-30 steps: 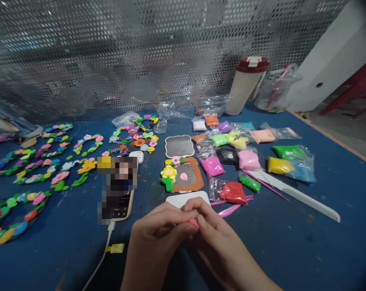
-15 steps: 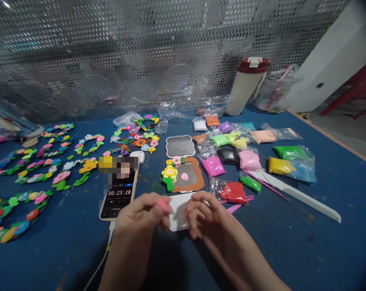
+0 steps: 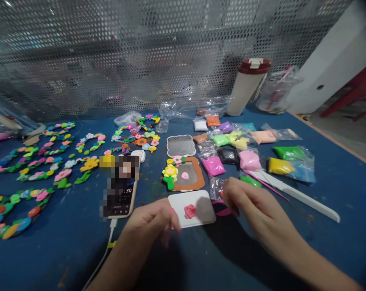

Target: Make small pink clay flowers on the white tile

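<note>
A white board (image 3: 176,200) lies in front of me, bearing a coral-red clay piece (image 3: 189,211) with a lobed outline and small dents. At the board's left edge my left hand (image 3: 154,222) is closed in a pinch, with a bit of pink clay (image 3: 171,210) showing at its fingertips. My right hand (image 3: 252,202), fingers curled downward, is over the red clay packet and pink tools (image 3: 223,211); its fingertips are hidden. Beyond the board is a brown clay-covered frame (image 3: 197,171) with a yellow flower (image 3: 170,172) and a pink blob (image 3: 185,176) at its centre.
Clay packets (image 3: 213,165) in several colours lie to the right, near a white comb-like knife (image 3: 310,202). A phone (image 3: 130,198) with a cable is at left, beside decorated frames (image 3: 28,214). A tumbler (image 3: 246,89) stands behind, before a perforated metal panel (image 3: 110,60).
My right hand has moved right, from above the white board to the packets and tools. The coral-red clay piece on the board is now uncovered. My left hand has lowered slightly.
</note>
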The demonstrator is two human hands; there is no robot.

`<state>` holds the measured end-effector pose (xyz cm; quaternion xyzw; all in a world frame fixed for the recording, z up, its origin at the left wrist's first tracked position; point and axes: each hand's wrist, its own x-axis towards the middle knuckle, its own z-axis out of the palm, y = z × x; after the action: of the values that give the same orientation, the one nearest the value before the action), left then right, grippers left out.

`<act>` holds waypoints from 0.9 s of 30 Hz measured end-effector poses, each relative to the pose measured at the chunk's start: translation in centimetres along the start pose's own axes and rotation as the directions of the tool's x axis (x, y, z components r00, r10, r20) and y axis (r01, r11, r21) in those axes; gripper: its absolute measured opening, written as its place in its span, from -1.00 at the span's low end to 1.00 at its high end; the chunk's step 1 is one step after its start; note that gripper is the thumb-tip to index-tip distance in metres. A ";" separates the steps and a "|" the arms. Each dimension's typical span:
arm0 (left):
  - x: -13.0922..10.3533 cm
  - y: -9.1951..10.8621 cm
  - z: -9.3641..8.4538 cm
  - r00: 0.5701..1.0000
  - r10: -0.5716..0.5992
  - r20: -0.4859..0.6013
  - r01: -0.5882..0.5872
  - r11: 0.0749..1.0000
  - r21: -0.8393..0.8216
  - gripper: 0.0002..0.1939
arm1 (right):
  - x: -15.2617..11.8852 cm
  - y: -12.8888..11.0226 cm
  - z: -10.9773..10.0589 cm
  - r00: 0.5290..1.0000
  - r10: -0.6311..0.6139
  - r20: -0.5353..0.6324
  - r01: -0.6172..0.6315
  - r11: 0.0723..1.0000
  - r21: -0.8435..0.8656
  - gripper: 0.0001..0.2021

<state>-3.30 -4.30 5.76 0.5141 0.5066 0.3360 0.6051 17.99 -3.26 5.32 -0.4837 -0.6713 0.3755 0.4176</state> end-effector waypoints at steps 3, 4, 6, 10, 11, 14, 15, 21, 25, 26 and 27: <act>0.5 1.5 -0.9 0.998 0.025 0.050 -0.034 0.980 0.196 -0.78 | 1.8 0.8 -0.3 0.933 -0.308 0.186 0.356 0.865 -0.353 -0.57; 0.8 2.0 -1.1 0.998 0.028 0.053 -0.040 0.973 0.226 -0.78 | 2.3 1.1 -0.2 0.885 -0.404 0.232 0.466 0.745 -0.478 -0.58; 1.3 2.8 -1.1 0.997 0.061 0.045 -0.071 0.964 0.256 -0.78 | 2.7 1.5 0.1 0.784 -0.537 0.312 0.598 0.517 -0.612 -0.61; 2.0 3.9 0.5 0.949 0.315 0.012 -0.293 0.867 0.403 -0.78 | 2.5 1.5 0.6 0.710 -0.619 0.334 0.639 0.368 -0.676 -0.75; 2.0 3.9 1.2 0.920 0.387 0.063 -0.375 0.819 0.435 -0.77 | 2.4 1.6 0.7 0.712 -0.626 0.318 0.628 0.365 -0.687 -0.78; 2.2 4.0 2.9 0.855 0.491 0.169 -0.510 0.737 0.443 -0.74 | 2.4 1.8 0.5 0.749 -0.615 0.247 0.556 0.380 -0.739 -0.76; 2.2 4.0 3.2 0.844 0.500 0.193 -0.531 0.731 0.427 -0.73 | 2.5 2.0 0.4 0.776 -0.590 0.221 0.513 0.389 -0.765 -0.73; 3.5 4.0 2.6 0.956 0.272 0.113 -0.293 0.923 0.252 -0.82 | 2.6 2.2 0.0 0.884 -0.467 -0.019 0.334 0.660 -0.673 -0.75; 4.5 3.6 2.2 0.998 0.059 0.022 -0.059 0.998 0.007 -0.78 | 1.9 1.8 0.2 0.913 -0.407 -0.036 0.387 0.889 -0.243 -0.78; 4.6 3.6 2.2 0.999 0.045 0.012 -0.045 0.999 0.012 -0.83 | 1.8 1.7 0.3 0.914 -0.405 -0.015 0.397 0.902 -0.169 -0.77; 4.7 3.6 2.1 0.999 0.048 0.003 -0.048 0.998 0.043 -0.89 | 1.7 1.7 0.4 0.914 -0.406 0.005 0.404 0.907 -0.117 -0.77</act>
<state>0.39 0.36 7.87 0.5394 0.5006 0.3390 0.5861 17.91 -1.26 3.96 -0.3610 -0.7734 0.2365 0.4643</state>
